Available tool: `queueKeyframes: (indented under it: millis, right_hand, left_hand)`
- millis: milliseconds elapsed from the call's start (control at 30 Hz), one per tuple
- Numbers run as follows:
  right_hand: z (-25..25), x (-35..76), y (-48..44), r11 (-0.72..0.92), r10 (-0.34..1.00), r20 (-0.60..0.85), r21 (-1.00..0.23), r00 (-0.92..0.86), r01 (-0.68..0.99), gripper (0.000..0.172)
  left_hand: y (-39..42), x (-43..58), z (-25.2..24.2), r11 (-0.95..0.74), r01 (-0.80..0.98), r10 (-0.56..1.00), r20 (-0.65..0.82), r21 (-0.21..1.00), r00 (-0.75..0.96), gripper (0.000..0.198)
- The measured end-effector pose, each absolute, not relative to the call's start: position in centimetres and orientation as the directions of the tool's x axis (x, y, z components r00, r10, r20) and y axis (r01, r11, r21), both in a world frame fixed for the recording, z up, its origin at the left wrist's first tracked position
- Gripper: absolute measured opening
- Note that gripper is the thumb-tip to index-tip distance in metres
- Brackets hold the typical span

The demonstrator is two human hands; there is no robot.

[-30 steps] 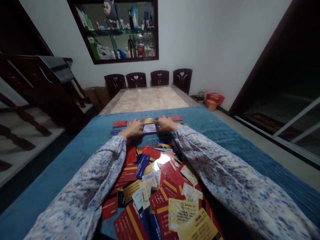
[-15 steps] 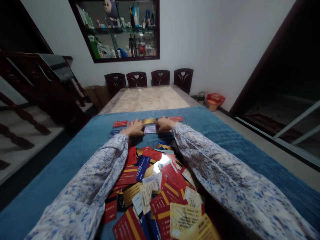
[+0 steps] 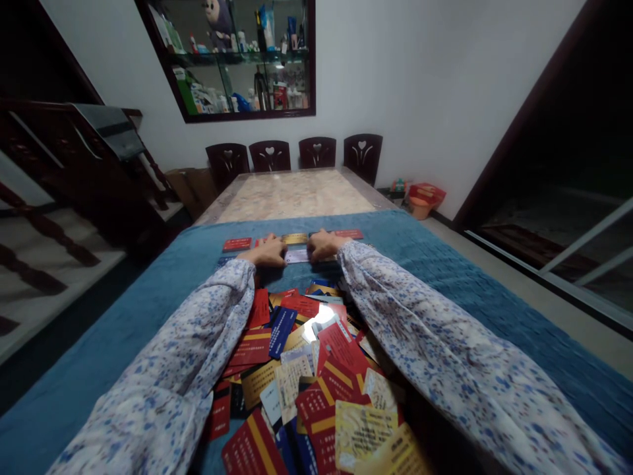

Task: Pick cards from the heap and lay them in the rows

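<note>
Between my two hands a pale purple card (image 3: 297, 256) lies flat on the blue cloth. The fingertips of my left hand (image 3: 270, 252) touch its left end, and those of my right hand (image 3: 324, 245) rest at its right end. Just behind it is a gold card (image 3: 295, 239). A red card (image 3: 237, 245) lies to the left of my left hand, and another red card (image 3: 349, 234) is behind my right hand. Nearer to me, between my forearms, spreads a loose heap of red, blue, gold and white cards (image 3: 341, 346).
The blue cloth (image 3: 435, 284) covers the near part of a long table with a patterned top (image 3: 306, 191). Several dark chairs (image 3: 317, 153) stand at the far end. An orange bin (image 3: 420, 206) is on the floor at the right, and a cardboard box (image 3: 192, 188) at the left.
My hands stay at the ends of the purple card. Only my left sleeve and wrist have shifted slightly.
</note>
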State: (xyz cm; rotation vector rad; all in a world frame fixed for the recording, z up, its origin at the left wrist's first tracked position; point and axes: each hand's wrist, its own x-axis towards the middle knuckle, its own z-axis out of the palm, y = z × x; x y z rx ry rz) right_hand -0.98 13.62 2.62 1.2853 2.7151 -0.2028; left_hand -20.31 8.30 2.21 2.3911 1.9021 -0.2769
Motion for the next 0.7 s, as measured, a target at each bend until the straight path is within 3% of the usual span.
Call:
queueKeyframes:
  millis: [700]
  right_hand:
    - [2.25, -1.95, 14.52, 0.671, 0.73, -0.184, 0.007, -0.658, 0.742, 0.036]
  left_hand:
    - [7.91, -20.13, 2.38, -0.264, 0.957, 0.95, -0.202, -0.12, 0.237, 0.027]
